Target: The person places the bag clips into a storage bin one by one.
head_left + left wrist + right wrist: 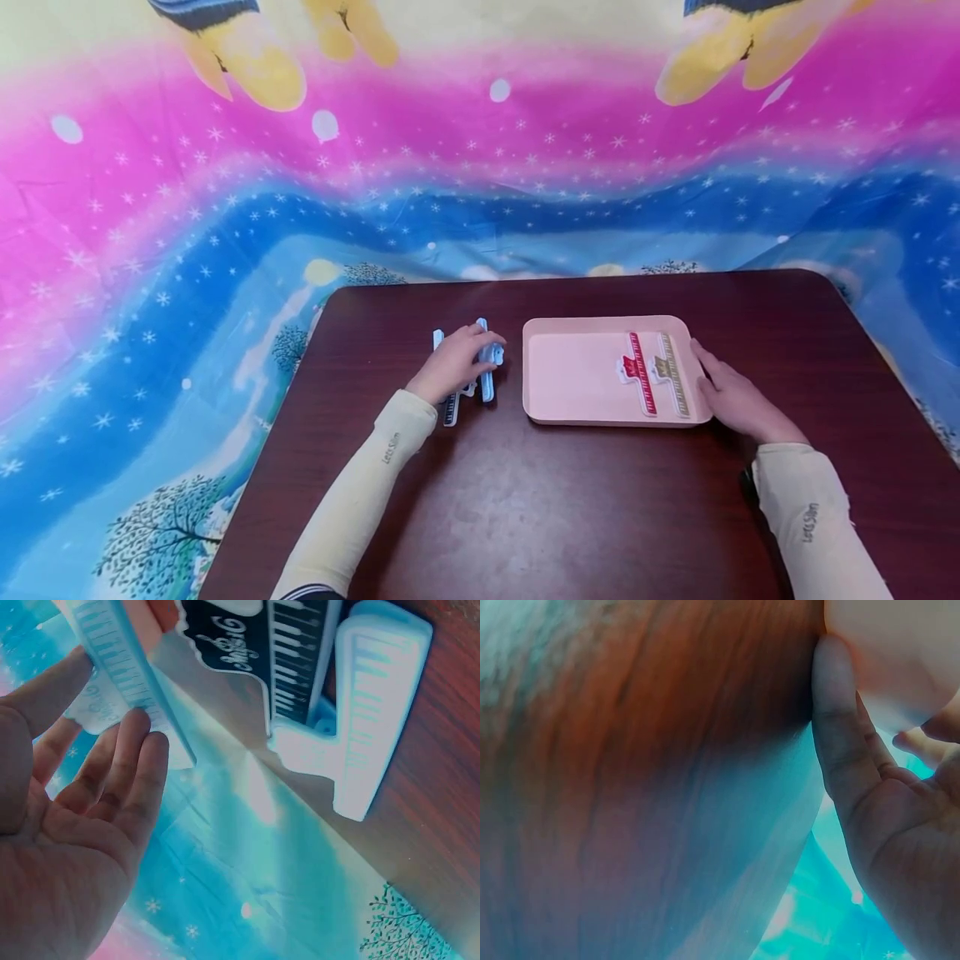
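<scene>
Nearest me, both sleeves lie across the bare front of the dark wooden table (525, 517). My right hand (731, 400) rests against the right edge of the pink tray (577, 375), fingers nearly straight and flat on its rim, gripping nothing; I judge it steadies the tray so it does not slide. The tray sits near the middle of the table, toward the back edge. Inside it, by its right wall, a red clip (639, 372) and a tan clip (671, 372) lie side by side, touching, long sides parallel.

My left hand (453, 364) is left of the tray, well in from the left edge, over a small group of clips. Its fingers (124, 769) curl loosely round a light blue clip (120, 671), pinching it. A black clip (289, 656) and a second blue clip (375, 705) lie just beside it on the wood.

Beyond the back edge hangs a pink and blue starred cloth (225, 192).
</scene>
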The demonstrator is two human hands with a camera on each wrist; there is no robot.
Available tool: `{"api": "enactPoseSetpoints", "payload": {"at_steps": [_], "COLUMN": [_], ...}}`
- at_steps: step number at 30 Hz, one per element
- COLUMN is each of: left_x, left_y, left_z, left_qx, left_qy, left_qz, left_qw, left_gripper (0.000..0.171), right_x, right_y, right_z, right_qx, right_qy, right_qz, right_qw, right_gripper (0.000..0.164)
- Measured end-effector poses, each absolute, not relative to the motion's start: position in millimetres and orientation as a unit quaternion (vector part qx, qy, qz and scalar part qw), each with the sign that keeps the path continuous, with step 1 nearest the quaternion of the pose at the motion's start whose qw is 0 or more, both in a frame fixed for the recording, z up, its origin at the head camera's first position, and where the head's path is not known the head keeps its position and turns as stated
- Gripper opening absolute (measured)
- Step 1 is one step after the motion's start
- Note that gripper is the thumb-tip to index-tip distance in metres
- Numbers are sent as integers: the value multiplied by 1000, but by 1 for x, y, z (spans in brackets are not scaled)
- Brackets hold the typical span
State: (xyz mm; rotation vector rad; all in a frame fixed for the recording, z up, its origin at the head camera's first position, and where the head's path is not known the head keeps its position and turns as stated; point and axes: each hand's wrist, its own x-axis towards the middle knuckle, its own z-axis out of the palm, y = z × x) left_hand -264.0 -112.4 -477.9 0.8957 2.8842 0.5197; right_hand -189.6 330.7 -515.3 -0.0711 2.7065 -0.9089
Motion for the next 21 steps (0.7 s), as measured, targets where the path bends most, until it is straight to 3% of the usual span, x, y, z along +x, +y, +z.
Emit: {"api": "enactPoseSetpoints", "payload": {"at_steps": [9,21], "left_x": [-260,-258], "left_y": [-115,-120], "left_z": [-476,-475], "left_qx": [271,272], "left_qy": [945,921], "left_qz": [180,280], "left_qw": [22,-6], "left_gripper": [44,33], "right_x": [-189,-187], "right_y": [331,331], "right_z": [-515,-515], "right_qx": [-25,-25], "right_qy": [937,936], "right_qz": [-318,-320], "right_qw": [145,141], "right_gripper": [69,68]}}
